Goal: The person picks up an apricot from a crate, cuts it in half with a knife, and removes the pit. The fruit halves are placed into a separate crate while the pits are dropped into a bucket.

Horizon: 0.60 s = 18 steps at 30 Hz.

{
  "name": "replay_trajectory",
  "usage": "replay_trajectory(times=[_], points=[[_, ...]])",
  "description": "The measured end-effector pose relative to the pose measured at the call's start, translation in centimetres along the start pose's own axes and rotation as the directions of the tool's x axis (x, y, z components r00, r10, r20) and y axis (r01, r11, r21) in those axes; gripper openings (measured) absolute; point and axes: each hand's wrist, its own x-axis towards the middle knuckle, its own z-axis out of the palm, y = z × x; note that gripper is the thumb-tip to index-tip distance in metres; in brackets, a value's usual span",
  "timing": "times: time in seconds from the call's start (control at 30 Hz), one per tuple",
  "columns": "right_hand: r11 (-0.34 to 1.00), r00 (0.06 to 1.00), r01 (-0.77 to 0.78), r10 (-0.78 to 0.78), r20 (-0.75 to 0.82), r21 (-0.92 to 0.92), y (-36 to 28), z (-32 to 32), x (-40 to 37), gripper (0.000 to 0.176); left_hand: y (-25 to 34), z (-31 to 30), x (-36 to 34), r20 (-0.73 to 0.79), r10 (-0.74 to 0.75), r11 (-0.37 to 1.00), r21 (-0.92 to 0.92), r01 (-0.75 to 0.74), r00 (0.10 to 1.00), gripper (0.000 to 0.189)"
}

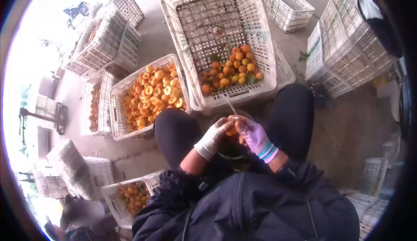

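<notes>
Between the knees, my two gloved hands meet. My right hand (255, 137), in a lilac glove with a teal-striped cuff, is closed around a small knife (229, 105), whose thin blade points up and away. Beside it, my left hand (214, 137), in a white glove with bare-looking fingertips, is pinched shut close to the knife. What lies in its fingers is hidden. Below the hands, an orange fruit piece (233, 131) shows partly above a container (232, 156) between my legs. Just ahead, a large white crate (173, 28) holds whole apricots (239, 65) at its near end.
At left, a white crate (115, 106) holds halved apricots (152, 94). Another crate (112, 199) of fruit stands lower left, near a co-worker (84, 217). Stacked crates (108, 41) rise at the upper left, and more crates (343, 41) at the right. A crate (286, 8) sits behind.
</notes>
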Motion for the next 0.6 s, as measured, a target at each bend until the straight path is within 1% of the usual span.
replay_trajectory(times=[0.03, 0.07, 0.13, 0.2, 0.23, 0.27, 0.33, 0.37, 0.4, 0.43, 0.47, 0.5, 0.53, 0.57, 0.6], points=[[0.997, 1.0, 0.02, -0.021, 0.008, 0.08, 0.1, 0.1, 0.0, 0.04, 0.1, -0.5, 0.0, -0.079, -0.027, 1.0, -0.001, 0.027, 0.997, 0.045], [0.986, 0.999, 0.038, -0.041, 0.014, 0.16, 0.2, 0.1, 0.1, 0.041, 0.5, -1.2, -0.2, -0.085, -0.031, 0.999, 0.007, 0.031, 0.996, 0.045], [0.981, 0.998, 0.061, -0.065, 0.016, 0.186, 0.3, -0.5, 0.6, 0.041, 3.5, -1.9, -1.7, -0.297, 0.113, 0.955, 0.297, -0.021, 0.948, 0.044], [0.983, 0.999, -0.013, 0.019, -0.031, 0.182, 0.8, -1.1, 1.0, 0.039, 7.5, -4.2, -2.9, -0.44, 0.267, 0.903, 0.425, -0.063, 0.857, 0.048], [0.982, 0.999, -0.016, 0.021, -0.028, 0.187, 0.6, -1.5, 1.1, 0.039, 9.3, -6.2, -3.2, -0.398, 0.615, 0.484, 0.872, 0.072, 0.681, 0.05], [0.979, 0.999, -0.026, 0.032, -0.029, 0.2, 0.6, -1.6, 1.1, 0.039, 10.9, -7.8, -3.1, -0.11, 0.84, -0.086, 0.94, 0.33, 0.531, 0.053], [0.945, 0.991, -0.111, 0.13, -0.04, 0.308, 0.6, -1.8, 1.6, 0.04, 14.0, -8.4, -2.7, 0.105, 0.875, -0.312, 0.869, 0.384, 0.473, 0.057], [0.941, 0.991, -0.114, 0.131, -0.032, 0.319, 0.7, -1.9, 2.0, 0.04, 14.4, -7.6, -1.4, 0.158, 0.847, -0.357, 0.877, 0.322, 0.508, 0.057], [0.938, 0.989, -0.122, 0.141, -0.037, 0.325, 1.0, -2.0, 2.2, 0.04, 14.3, -6.8, 0.4, 0.191, 0.796, -0.341, 0.926, 0.164, 0.574, 0.055], [0.935, 0.988, -0.132, 0.152, -0.036, 0.329, 1.3, -2.1, 2.3, 0.04, 14.2, -4.4, 1.9, 0.179, 0.704, -0.305, 0.95, 0.064, 0.688, 0.046], [0.932, 0.989, -0.137, 0.15, -0.011, 0.336, 1.2, -2.1, 2.5, 0.04, 13.7, -3.3, 3.8, 0.128, 0.536, -0.333, 0.94, 0.069, 0.835, 0.043], [0.935, 0.989, -0.134, 0.147, -0.013, 0.329, 0.8, -2.2, 2.6, 0.041, 12.1, -4.1, 6.0, 0.162, 0.451, -0.39, 0.92, 0.031, 0.878, 0.041], [0.937, 0.989, -0.132, 0.144, -0.014, 0.322, 0.7, -2.4, 2.7, 0.042, 10.8, -5.1, 8.3, 0.216, 0.373, -0.448, 0.894, -0.028, 0.902, 0.036], [0.945, 0.985, -0.158, 0.169, -0.015, 0.288, 1.1, -2.8, 2.8, 0.042, 9.4, -5.8, 10.2, 0.13, 0.274, -0.529, 0.848, 0.036, 0.953, 0.027], [0.944, 0.986, -0.159, 0.166, 0.002, 0.29, 1.1, -2.8, 2.9, 0.042, 8.6, -6.7, 12.3, 0.086, 0.21, -0.559, 0.828, 0.047, 0.974, 0.02]])
